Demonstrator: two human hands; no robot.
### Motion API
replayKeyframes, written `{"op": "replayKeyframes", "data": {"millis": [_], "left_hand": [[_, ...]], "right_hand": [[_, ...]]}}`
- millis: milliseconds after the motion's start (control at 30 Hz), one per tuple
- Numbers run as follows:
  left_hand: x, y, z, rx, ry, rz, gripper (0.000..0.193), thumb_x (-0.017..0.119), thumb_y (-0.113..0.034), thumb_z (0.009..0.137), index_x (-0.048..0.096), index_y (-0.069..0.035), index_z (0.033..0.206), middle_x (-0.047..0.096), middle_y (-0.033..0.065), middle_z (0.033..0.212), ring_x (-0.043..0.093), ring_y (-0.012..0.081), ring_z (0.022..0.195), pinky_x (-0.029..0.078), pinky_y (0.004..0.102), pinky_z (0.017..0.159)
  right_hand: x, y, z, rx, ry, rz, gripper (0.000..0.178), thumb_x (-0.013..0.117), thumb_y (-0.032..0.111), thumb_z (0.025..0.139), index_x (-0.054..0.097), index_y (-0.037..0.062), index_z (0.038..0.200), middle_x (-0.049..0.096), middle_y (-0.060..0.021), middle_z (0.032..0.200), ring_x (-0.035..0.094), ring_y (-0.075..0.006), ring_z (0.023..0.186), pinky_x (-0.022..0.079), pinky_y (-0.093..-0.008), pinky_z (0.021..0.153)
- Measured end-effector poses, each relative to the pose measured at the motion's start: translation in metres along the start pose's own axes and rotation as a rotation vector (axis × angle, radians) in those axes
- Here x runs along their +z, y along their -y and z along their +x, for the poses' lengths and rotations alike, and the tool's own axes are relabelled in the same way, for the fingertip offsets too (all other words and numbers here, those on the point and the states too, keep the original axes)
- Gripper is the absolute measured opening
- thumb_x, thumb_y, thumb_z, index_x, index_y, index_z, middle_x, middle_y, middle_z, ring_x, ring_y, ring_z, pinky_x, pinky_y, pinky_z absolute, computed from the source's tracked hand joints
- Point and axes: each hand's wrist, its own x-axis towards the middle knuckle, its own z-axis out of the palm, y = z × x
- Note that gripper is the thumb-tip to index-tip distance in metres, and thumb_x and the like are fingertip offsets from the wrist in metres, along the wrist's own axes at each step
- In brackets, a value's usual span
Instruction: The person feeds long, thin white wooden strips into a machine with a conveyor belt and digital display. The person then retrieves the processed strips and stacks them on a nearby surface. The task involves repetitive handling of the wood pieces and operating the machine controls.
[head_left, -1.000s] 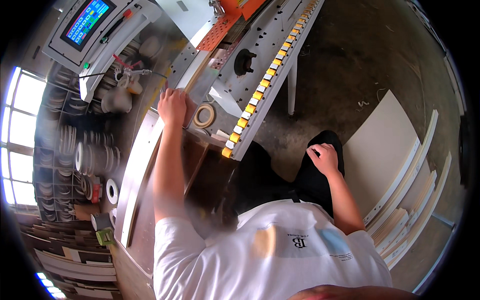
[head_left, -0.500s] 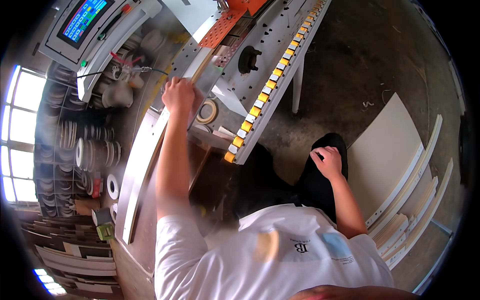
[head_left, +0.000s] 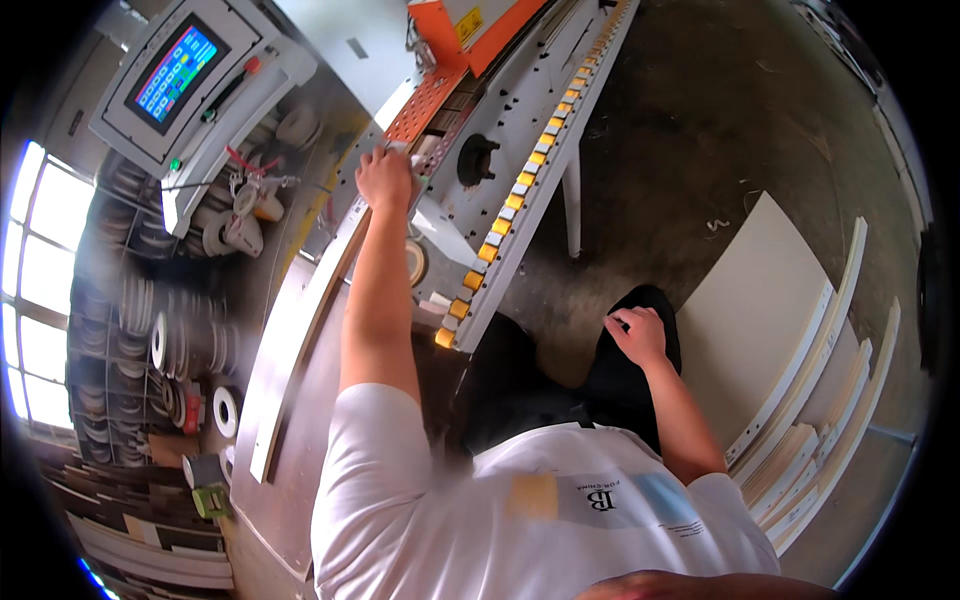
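Note:
My left hand (head_left: pixel 385 180) reaches forward to the infeed of a machine, its fingers bent over the far end of a long white board (head_left: pixel 292 345). That board is narrow, with a brown edge on its right side, and it slants away from me toward the machine. The fingertips are partly hidden behind the hand. Just beyond them is an orange perforated plate (head_left: pixel 428 108) on the machine. My right hand (head_left: pixel 638 335) rests on my dark-trousered thigh, fingers loosely bent and apart, holding nothing.
A rail of yellow and white rollers (head_left: pixel 497 226) runs along the machine's right side. A control panel (head_left: pixel 178 75) with a lit screen stands at far left. Rolls of edging (head_left: pixel 180 340) fill a rack below it. White panels (head_left: pixel 765 290) lean at the right.
My left hand has moved forward toward the orange plate, and the white board has shifted forward with it. My right hand stays on my thigh. The whole view has shifted slightly.

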Motion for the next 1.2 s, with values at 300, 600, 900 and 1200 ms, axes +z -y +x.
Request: {"op": "replayKeyframes", "data": {"millis": [300, 600, 900, 1200], "left_hand": [[-0.038, 0.053, -0.073, 0.163, -0.174, -0.063, 0.032, 0.066, -0.031, 0.094, 0.073, -0.015, 0.12, 0.069, 0.0016, 0.125, 0.063, 0.0271, 0.118, 0.05, 0.0442, 0.097], [-0.138, 0.186, -0.247, 0.008, -0.009, -0.074, 0.031, 0.07, -0.025, 0.101, 0.072, -0.009, 0.127, 0.071, 0.0085, 0.129, 0.063, 0.0316, 0.124, 0.048, 0.0451, 0.107], [-0.191, 0.268, -0.345, -0.082, -0.014, -0.015, 0.02, 0.074, -0.018, 0.096, 0.075, -0.009, 0.114, 0.074, 0.0064, 0.119, 0.067, 0.0311, 0.114, 0.052, 0.0442, 0.099], [-0.159, 0.222, -0.282, -0.059, -0.082, -0.045, 0.012, 0.078, -0.021, 0.094, 0.079, -0.014, 0.104, 0.076, 0.003, 0.103, 0.071, 0.0272, 0.096, 0.058, 0.0401, 0.084]], "right_hand": [[0.001, -0.002, -0.004, 0.046, -0.062, 0.034, 0.024, 0.076, 0.033, 0.093, 0.079, 0.0111, 0.085, 0.073, -0.0067, 0.076, 0.07, -0.0289, 0.079, 0.053, -0.0419, 0.081], [0.003, -0.006, -0.011, 0.029, -0.089, 0.145, 0.02, 0.078, 0.03, 0.092, 0.079, 0.0105, 0.088, 0.073, -0.0079, 0.076, 0.07, -0.0291, 0.072, 0.054, -0.0412, 0.075], [0.008, 0.005, -0.003, -0.025, -0.009, 0.036, 0.019, 0.078, 0.031, 0.092, 0.079, 0.0125, 0.087, 0.074, -0.0064, 0.077, 0.069, -0.0283, 0.074, 0.051, -0.0405, 0.08], [0.01, 0.006, -0.003, -0.059, 0.018, 0.002, 0.017, 0.078, 0.029, 0.092, 0.079, 0.0131, 0.087, 0.075, -0.005, 0.079, 0.071, -0.0264, 0.077, 0.05, -0.0402, 0.081]]}}
